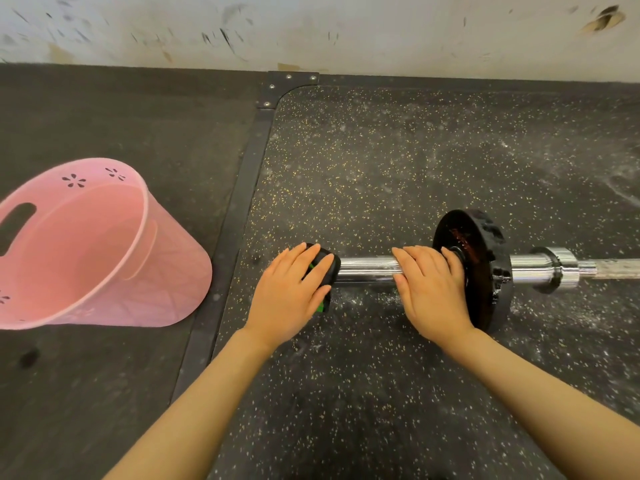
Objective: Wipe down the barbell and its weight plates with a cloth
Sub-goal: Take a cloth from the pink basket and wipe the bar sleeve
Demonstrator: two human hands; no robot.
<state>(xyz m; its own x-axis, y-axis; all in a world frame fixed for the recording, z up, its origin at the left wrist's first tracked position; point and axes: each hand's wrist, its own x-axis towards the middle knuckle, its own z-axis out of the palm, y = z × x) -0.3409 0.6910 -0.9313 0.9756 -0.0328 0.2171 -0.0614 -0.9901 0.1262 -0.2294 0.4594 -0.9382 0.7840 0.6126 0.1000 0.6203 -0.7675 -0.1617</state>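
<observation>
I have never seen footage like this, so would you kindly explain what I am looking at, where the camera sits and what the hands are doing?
There is no machine here: one camera worn on a person's head looks down at their bare arms. A chrome steel barbell lies on the speckled black rubber floor with a black round weight plate on its sleeve. The left hand grips a small black collar with green marks at the bar's end. The right hand rests over the sleeve beside the plate. An empty pink plastic basket stands on the left. No cloth is visible.
</observation>
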